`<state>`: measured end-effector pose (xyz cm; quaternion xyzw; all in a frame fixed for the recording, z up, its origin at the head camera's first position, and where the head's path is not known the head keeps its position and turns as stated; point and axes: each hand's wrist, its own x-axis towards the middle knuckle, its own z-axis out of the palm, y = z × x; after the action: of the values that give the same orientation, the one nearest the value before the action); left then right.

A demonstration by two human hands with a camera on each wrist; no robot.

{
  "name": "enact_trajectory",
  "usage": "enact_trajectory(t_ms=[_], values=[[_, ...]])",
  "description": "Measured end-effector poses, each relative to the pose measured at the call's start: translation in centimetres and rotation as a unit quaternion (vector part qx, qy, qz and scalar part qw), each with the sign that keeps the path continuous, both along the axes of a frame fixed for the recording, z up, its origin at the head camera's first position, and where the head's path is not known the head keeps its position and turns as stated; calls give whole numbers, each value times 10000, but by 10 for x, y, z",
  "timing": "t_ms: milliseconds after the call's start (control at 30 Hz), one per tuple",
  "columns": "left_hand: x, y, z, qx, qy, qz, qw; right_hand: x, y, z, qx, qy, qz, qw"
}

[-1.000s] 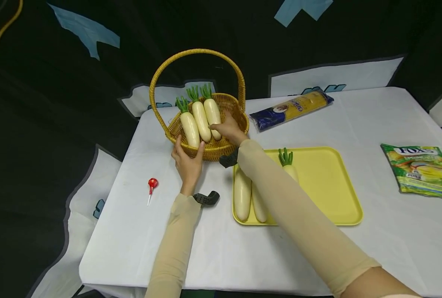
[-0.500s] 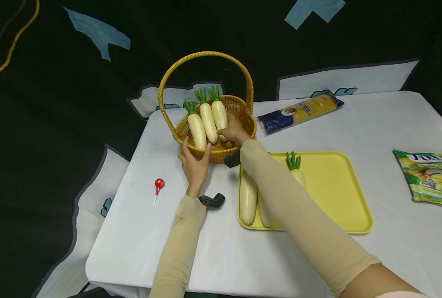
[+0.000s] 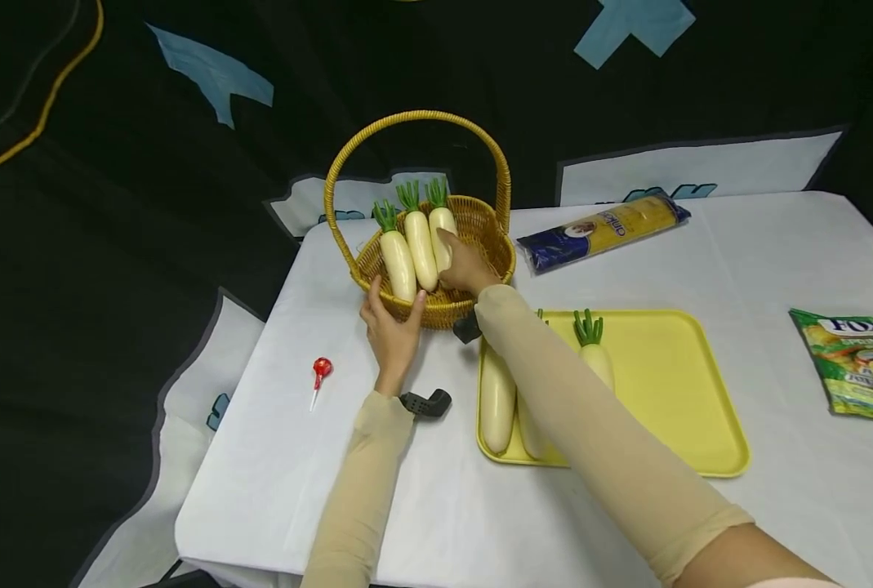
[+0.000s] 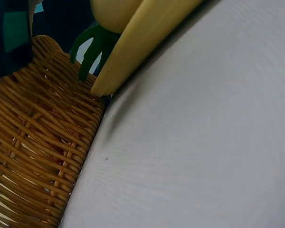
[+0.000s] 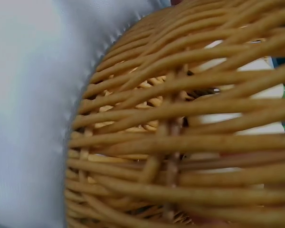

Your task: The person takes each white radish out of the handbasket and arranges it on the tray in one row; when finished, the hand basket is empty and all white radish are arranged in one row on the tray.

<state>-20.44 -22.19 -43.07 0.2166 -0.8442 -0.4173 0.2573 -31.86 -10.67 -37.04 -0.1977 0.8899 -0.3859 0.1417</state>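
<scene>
A wicker basket (image 3: pixel 447 317) with a tall arched handle holds three white radishes with green tops, lying side by side. The left hand (image 3: pixel 392 335) rests against the front of the basket, its thumb and fingers spread apart at the rim. Inside the basket, the right hand (image 3: pixel 467 265) holds the rightmost radish (image 3: pixel 442 220), thumb low and fingertips higher across it. To its left lie the middle radish (image 3: pixel 421 253) and the left radish (image 3: pixel 398 265). In the right wrist view, the woven basket wall (image 5: pixel 180 142) hides that hand.
Under the right forearm, a yellow tray (image 3: pixel 671 384) holds more radishes (image 3: pixel 497 404), partly covered by the sleeve. A pasta packet (image 3: pixel 605 231) lies behind it. At far right is a green Fox's candy bag (image 3: pixel 858 363). A red lollipop (image 3: pixel 322 369) lies left.
The head view has shifted, so everything appears lower and further right. The right hand's fingers have moved left onto the rightmost radish. The left hand stays at the basket's front.
</scene>
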Motion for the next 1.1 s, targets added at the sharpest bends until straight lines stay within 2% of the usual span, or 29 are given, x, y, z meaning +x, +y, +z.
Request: enact_trajectory(t_ms=[133, 233, 300, 433, 500, 667, 800, 933, 1033, 1100], values=[[1, 2, 0, 37, -47, -13, 10000, 0, 3, -1, -259, -59, -12, 9996], [0, 2, 0, -16, -29, -39, 10000, 0, 5, -1, -864, -442, -30, 9953], [0, 2, 1, -37, -9, -53, 10000, 0, 7, 0, -1280, -809, -41, 9885], [-1, 1, 1, -31, -12, -70, 10000, 2, 9, 4, -1902, -1426, -4, 9713], [-1, 0, 1, -11, -49, -98, 9999, 4, 11, 6, -2118, -1626, 29, 9637], [-1, -2, 2, 3, -12, -96, 10000, 11, 21, 15, -2869, -1998, 62, 9369], [-2, -4, 3, -45, 29, -92, 9999, 18, 35, 20, -3512, -2275, 245, 9079], [-3, -3, 3, -40, 52, -124, 9999, 31, 62, 22, -4022, -2551, 515, 8778], [-3, -1, 1, -5, 65, -151, 9999, 47, 90, 23, -4132, -2595, 689, 8702], [-2, 0, 0, 18, 29, -194, 9998, 58, 110, 21, -4112, -2556, 749, 8718]])
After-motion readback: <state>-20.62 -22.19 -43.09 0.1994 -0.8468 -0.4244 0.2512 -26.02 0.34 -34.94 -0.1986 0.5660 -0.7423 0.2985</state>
